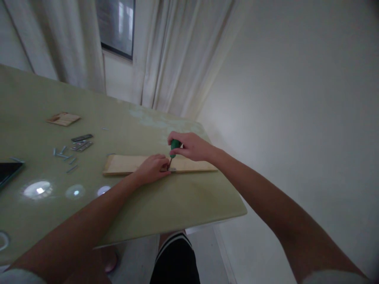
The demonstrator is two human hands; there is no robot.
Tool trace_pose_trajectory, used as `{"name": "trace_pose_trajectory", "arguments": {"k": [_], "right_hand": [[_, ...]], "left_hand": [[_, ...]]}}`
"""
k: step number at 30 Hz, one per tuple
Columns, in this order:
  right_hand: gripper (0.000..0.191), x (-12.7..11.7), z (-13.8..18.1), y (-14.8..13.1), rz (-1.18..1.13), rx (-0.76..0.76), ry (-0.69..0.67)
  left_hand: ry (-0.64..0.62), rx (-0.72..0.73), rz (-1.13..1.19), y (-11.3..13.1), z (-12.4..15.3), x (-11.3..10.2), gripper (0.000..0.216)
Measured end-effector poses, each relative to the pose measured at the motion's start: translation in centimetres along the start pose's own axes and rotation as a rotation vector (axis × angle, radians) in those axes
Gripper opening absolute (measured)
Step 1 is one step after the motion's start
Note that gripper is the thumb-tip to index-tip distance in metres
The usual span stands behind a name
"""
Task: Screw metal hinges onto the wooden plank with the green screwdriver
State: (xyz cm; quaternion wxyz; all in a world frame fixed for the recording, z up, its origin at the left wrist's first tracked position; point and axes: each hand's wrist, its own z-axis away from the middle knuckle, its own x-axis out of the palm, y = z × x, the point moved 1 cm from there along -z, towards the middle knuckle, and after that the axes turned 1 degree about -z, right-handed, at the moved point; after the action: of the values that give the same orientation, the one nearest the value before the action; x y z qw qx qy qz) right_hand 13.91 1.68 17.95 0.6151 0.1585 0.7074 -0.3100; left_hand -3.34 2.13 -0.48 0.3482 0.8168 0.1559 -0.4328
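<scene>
A long pale wooden board (124, 164) lies flat on the green glass table (183, 197), near its right end. My right hand (191, 146) is wrapped round a green-handled screwdriver (174, 145), held upright with its tip down on the board's near edge. My left hand (154, 167) rests on the board just left of the tip, fingers curled and pinched at a small metal piece (172, 169) there. What the fingers pinch is too small to make out fully.
Several small metal plates and screws (74, 150) lie scattered on the table to the left. A small wooden piece (63, 118) sits farther back left. A dark flat object (8, 171) is at the left edge. The table's right edge drops off near the board. Curtains hang behind.
</scene>
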Motion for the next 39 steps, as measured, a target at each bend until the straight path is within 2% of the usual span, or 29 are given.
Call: {"name": "trace_pose_trajectory", "arguments": {"k": [3, 5, 10, 12, 15, 18, 20, 25, 27, 30, 33, 39], "right_hand": [[0.026, 1.2, 0.4, 0.7, 0.067, 0.214, 0.169], [0.031, 1.6, 0.9, 1.0, 0.053, 0.270, 0.213], [0.030, 1.2, 2.1, 1.6, -0.327, 0.028, 0.093], [0.029, 1.5, 2.2, 1.7, -0.433, 0.017, 0.116], [0.025, 2.6, 1.7, 1.4, -0.364, 0.097, 0.234], [0.027, 3.1, 1.1, 0.3, -0.220, 0.134, 0.275], [0.029, 2.7, 1.0, -0.5, -0.191, 0.097, 0.237], [0.043, 1.0, 1.8, -1.3, -0.252, -0.094, 0.009], [0.040, 1.2, 1.8, -0.9, -0.290, -0.065, 0.046], [0.031, 2.6, 1.4, 0.0, -0.285, 0.094, 0.249], [0.036, 3.7, 1.4, 0.5, -0.291, 0.198, 0.381], [0.056, 3.6, 2.3, -0.3, -0.475, 0.024, 0.270]], "left_hand": [[-0.004, -0.002, -0.003, 0.0, 0.0, 0.0, 0.019], [-0.003, -0.004, -0.006, 0.0, 0.0, -0.1, 0.018], [0.000, -0.007, 0.000, 0.1, 0.0, -0.1, 0.017], [-0.002, -0.009, 0.001, 0.2, 0.0, -0.2, 0.018], [-0.008, -0.013, -0.002, 0.2, 0.0, -0.2, 0.019], [-0.006, -0.015, -0.009, 0.2, 0.1, -0.2, 0.018], [-0.003, -0.012, -0.012, 0.2, 0.1, -0.1, 0.017], [-0.001, -0.013, -0.015, 0.0, 0.1, 0.2, 0.018], [-0.002, -0.015, -0.017, 0.0, 0.0, 0.1, 0.018], [-0.009, -0.019, -0.027, 0.1, 0.0, -0.1, 0.017], [-0.021, -0.024, -0.047, 0.3, 0.0, -0.2, 0.017], [-0.038, -0.036, -0.088, 0.2, 0.1, 0.0, 0.019]]}}
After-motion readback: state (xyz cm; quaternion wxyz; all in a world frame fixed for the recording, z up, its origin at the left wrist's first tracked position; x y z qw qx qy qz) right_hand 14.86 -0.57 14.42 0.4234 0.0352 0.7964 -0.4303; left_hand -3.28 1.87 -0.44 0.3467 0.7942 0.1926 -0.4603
